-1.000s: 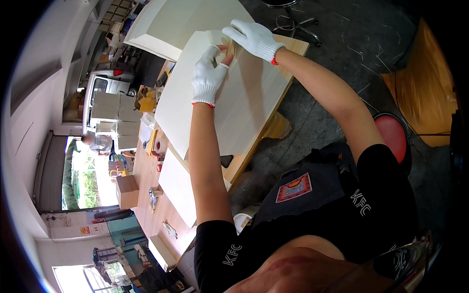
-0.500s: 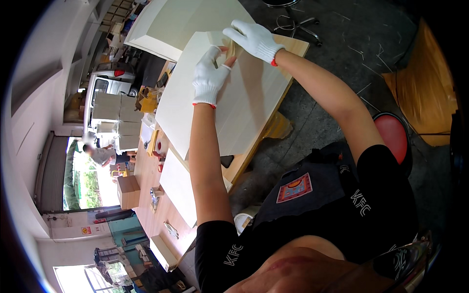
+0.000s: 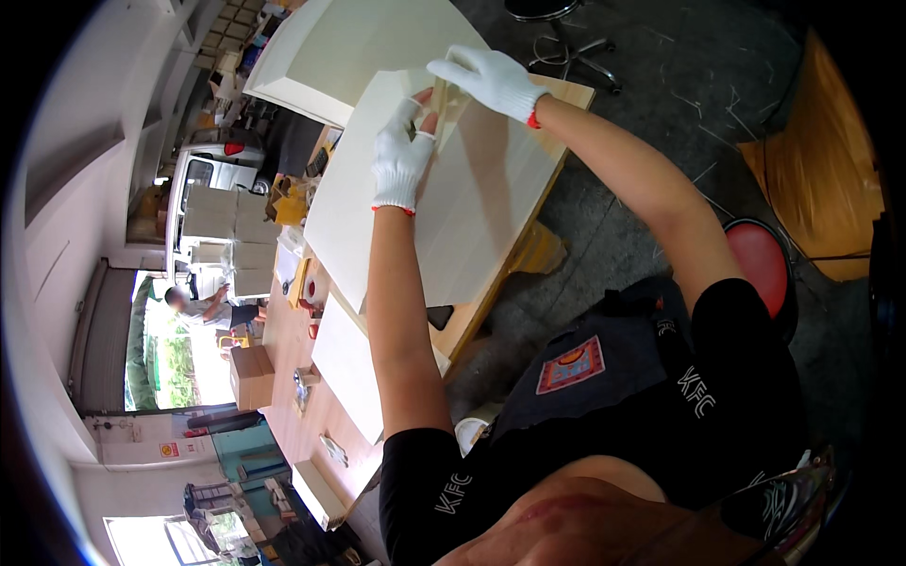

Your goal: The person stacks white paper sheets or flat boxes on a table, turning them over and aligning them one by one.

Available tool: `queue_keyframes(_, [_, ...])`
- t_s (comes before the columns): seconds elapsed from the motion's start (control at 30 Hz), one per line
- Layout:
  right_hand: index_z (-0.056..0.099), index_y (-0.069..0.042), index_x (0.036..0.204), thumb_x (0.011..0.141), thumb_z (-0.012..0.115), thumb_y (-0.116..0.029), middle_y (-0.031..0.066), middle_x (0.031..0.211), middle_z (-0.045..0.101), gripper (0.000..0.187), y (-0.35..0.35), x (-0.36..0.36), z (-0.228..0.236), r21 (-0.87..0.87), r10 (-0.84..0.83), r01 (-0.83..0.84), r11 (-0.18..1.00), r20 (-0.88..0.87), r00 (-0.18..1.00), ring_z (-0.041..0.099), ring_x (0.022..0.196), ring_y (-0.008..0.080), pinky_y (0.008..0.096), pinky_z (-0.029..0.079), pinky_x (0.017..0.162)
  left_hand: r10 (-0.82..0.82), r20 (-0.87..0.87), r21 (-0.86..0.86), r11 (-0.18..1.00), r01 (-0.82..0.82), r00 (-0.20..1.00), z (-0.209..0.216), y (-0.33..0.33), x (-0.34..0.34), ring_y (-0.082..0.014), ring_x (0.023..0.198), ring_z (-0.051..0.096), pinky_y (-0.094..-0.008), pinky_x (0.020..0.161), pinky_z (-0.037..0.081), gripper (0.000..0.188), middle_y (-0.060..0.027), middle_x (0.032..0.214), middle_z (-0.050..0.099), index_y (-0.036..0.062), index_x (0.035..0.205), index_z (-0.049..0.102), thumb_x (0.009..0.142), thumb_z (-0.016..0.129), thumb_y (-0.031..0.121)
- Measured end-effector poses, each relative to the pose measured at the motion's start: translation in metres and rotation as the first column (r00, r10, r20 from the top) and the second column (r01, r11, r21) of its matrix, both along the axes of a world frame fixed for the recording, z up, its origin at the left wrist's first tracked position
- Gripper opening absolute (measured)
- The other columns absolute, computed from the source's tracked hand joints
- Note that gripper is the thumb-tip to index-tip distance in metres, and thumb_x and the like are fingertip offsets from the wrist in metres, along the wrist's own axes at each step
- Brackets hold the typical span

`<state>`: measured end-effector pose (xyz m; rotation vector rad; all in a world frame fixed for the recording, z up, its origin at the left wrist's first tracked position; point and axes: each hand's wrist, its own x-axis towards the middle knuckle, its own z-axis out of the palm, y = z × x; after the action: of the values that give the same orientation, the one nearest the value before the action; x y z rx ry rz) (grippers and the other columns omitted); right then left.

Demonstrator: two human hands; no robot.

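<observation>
Over a stack of large pale sheets (image 3: 349, 189) on the table, both my hands are together at a thin cream-coloured strip (image 3: 441, 102). My left hand (image 3: 400, 156) wears a white knit glove with bare thumb and finger tips showing. Those tips close on the strip's left side. From the right, my right hand (image 3: 489, 83), also in a white glove, bends its fingers over the strip's upper end; its fingertips are partly hidden. The strip stands raised from the top sheet, and its shadow falls beside it.
A large pale box-like panel (image 3: 377, 57) lies beyond the sheets. On the wooden table (image 3: 293, 415) to the left are scissors (image 3: 333, 450) and tape rolls. A red-topped stool (image 3: 758, 269) stands right, a wheeled chair (image 3: 562, 42) far off. Another person (image 3: 203, 309) stands at far left.
The strip has turned to a more upright, edge-on angle. My left hand has shifted slightly down and left; my right hand has dropped a little. The far person's arms have moved.
</observation>
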<state>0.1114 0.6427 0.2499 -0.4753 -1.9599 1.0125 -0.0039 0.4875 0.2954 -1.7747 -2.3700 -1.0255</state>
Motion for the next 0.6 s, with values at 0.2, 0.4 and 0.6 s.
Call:
queue_keyframes(0.2, [0.061,-0.009,0.089,0.095,0.048,-0.058,0.0168,0.073,0.063,0.051,0.024,0.025,0.005,0.372,-0.108,-0.079,0.925,0.455,0.884,0.063,0.07,0.0373,0.0458,0.047,0.065,0.025,0.043,0.063,0.998,-0.028,0.999,0.005,-0.001,0.011,-0.024,0.105,0.06,-0.0341,0.093,0.045,0.026,-0.0108,0.119,0.066,0.0065,0.117,0.066,0.094,0.054,0.005])
queue_keyframes(0.4, [0.061,-0.009,0.092,0.098,0.046,-0.053,0.0178,0.081,0.066,0.047,0.03,0.012,0.029,0.645,-0.077,-0.196,0.738,0.369,0.926,0.064,0.079,0.0386,0.0494,0.049,0.07,0.057,0.076,-0.025,0.998,-0.055,0.996,0.012,-0.006,0.016,-0.0214,0.098,0.059,-0.0324,0.089,0.045,0.023,-0.0086,0.108,0.068,0.0063,0.114,0.067,0.097,0.053,0.016])
queue_keyframes(0.6, [0.064,-0.007,0.108,0.099,0.045,-0.051,0.0183,0.092,0.066,0.048,0.017,-0.005,0.014,0.224,0.105,-0.137,0.965,0.151,0.983,0.062,0.091,0.039,0.0441,0.047,0.078,0.051,0.149,-0.035,0.998,-0.046,0.987,0.01,-0.002,0.016,-0.0177,0.093,0.057,-0.0308,0.087,0.044,0.025,-0.0076,0.101,0.067,0.0072,0.115,0.067,0.098,0.053,0.019])
